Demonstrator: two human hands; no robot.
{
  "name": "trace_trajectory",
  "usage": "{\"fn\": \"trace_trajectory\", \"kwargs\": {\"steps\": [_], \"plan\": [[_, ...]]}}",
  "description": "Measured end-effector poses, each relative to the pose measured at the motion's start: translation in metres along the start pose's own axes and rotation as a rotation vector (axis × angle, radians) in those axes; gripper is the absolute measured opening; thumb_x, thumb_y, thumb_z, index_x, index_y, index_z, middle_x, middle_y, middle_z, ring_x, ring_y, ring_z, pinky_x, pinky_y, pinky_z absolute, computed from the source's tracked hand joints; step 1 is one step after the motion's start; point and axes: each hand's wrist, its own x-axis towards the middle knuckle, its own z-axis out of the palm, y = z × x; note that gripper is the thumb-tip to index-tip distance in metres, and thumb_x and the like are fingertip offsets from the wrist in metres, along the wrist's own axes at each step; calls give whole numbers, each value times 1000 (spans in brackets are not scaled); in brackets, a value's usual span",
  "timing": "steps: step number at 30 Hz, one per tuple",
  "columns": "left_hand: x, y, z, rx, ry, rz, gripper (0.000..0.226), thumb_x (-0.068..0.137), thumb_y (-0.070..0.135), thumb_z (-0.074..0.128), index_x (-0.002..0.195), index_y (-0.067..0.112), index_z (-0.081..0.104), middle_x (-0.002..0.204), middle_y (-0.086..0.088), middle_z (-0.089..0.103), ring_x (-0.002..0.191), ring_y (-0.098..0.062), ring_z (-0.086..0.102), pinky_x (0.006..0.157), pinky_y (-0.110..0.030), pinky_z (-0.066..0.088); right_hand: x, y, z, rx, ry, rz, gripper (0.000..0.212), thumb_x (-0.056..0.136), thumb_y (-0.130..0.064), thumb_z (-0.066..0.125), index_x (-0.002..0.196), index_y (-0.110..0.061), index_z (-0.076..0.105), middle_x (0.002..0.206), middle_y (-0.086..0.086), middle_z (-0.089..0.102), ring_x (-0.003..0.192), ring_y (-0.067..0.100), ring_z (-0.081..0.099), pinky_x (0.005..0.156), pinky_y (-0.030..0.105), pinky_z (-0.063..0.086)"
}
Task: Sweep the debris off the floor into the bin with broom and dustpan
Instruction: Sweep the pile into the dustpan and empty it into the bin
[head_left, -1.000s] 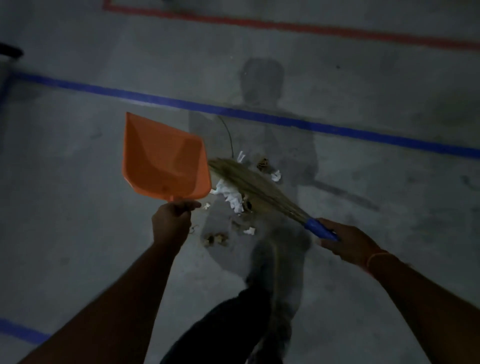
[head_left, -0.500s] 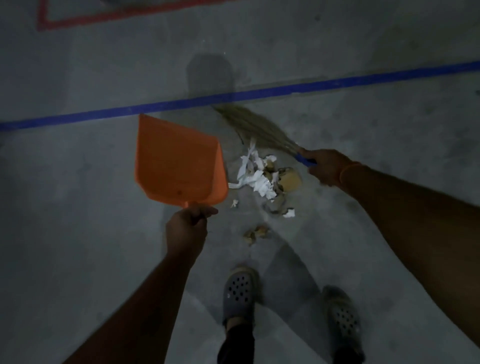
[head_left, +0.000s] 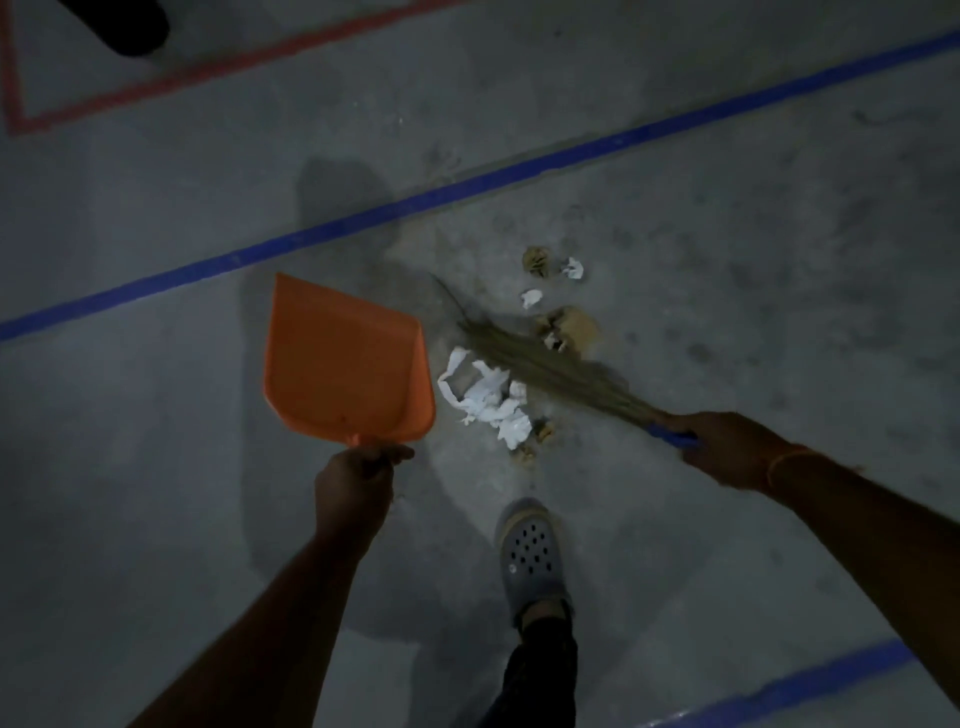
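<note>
My left hand (head_left: 358, 478) grips the short handle of an orange dustpan (head_left: 343, 369), held above the grey floor with its mouth pointing away from me. My right hand (head_left: 727, 447) holds the blue handle of a straw broom (head_left: 545, 364); its bristles lie across the debris, tips toward the dustpan. White paper scraps (head_left: 493, 405) lie between broom and dustpan. Brown crumpled bits (head_left: 569, 325) and small white pieces (head_left: 571, 268) sit beyond the bristles. No bin is in view.
My foot in a grey perforated clog (head_left: 530, 556) stands just behind the debris. A blue floor line (head_left: 467, 187) runs diagonally beyond the dustpan, another blue line (head_left: 810, 686) at bottom right. A red line (head_left: 156, 85) and a dark object (head_left: 130, 21) are at top left.
The broom has swung from beyond the debris down across it, bristles now over the pile. My right hand has moved nearer and rightward. Some bits lie scattered farther out. The dustpan stays held.
</note>
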Motion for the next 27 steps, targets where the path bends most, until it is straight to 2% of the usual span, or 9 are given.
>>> {"fn": "trace_trajectory", "kwargs": {"steps": [3, 6, 11, 13, 15, 18, 22, 24, 27], "plan": [[-12, -5, -16, -18, -42, 10, 36, 93, 0, 48, 83, 19, 77, 51, 8, 61, 37, -9, 49, 37, -23, 40, -44, 12, 42, 159, 84, 17, 52, 98, -20, 54, 147, -28, 37, 129, 12, 58, 75, 8, 52, 67, 22, 41], [-27, -24, -38, -44, -113, 7, 30, 94, -3, 48, 86, 9, 75, 50, 3, 58, 37, -12, 43, 34, -19, 33, -75, 16, 88, 392, 184, 72, 52, 96, -17, 58, 144, -31, 43, 103, 6, 63, 63, 13, 57, 52, 20, 43], [-26, -81, -62, -15, -258, -53, 29, 96, -3, 49, 86, 7, 74, 63, -10, 60, 47, -18, 45, 42, -20, 33, -81, 28, 157, 644, 327, 156, 62, 92, -9, 62, 145, -30, 40, 127, 12, 59, 93, 28, 63, 74, 35, 50], [-18, -105, -60, 3, -316, -88, 28, 98, -2, 48, 89, 5, 73, 57, -5, 55, 44, -15, 41, 43, -19, 30, -65, 32, 175, 769, 366, 208, 62, 91, -6, 62, 143, -33, 43, 120, 14, 62, 93, 34, 65, 73, 41, 54], [-6, -125, -52, 34, -385, -95, 25, 100, 2, 49, 91, 5, 72, 52, -2, 49, 40, -12, 36, 41, -16, 26, -45, 33, 189, 829, 417, 250, 59, 91, -6, 61, 142, -31, 45, 113, 17, 63, 84, 31, 65, 65, 35, 54], [15, -161, -39, 18, -439, -130, 17, 99, 10, 57, 92, 7, 73, 49, -2, 45, 37, -11, 33, 40, -15, 24, -12, 29, 204, 796, 473, 253, 57, 90, -2, 59, 142, -20, 43, 112, 21, 62, 76, 27, 62, 58, 30, 50], [41, -206, -22, 35, -507, -128, 18, 101, 11, 57, 95, 7, 74, 50, -5, 43, 39, -12, 32, 43, -16, 22, 31, 27, 222, 738, 487, 237, 64, 92, -11, 60, 149, -28, 35, 114, 16, 60, 81, 28, 66, 64, 37, 54], [56, -225, -11, 80, -550, -120, 22, 102, 12, 56, 94, 10, 76, 53, -8, 42, 42, -11, 31, 47, -18, 20, 56, 29, 231, 666, 504, 206, 66, 93, -14, 59, 150, -31, 31, 121, 19, 59, 91, 34, 66, 72, 41, 54], [78, -242, 11, 115, -595, -97, 21, 102, 7, 53, 97, 4, 73, 50, -3, 46, 40, -10, 30, 43, -14, 20, 89, 36, 247, 527, 495, 185, 67, 95, -19, 57, 152, -31, 25, 141, 19, 49, 117, 38, 57, 95, 41, 48]]}}
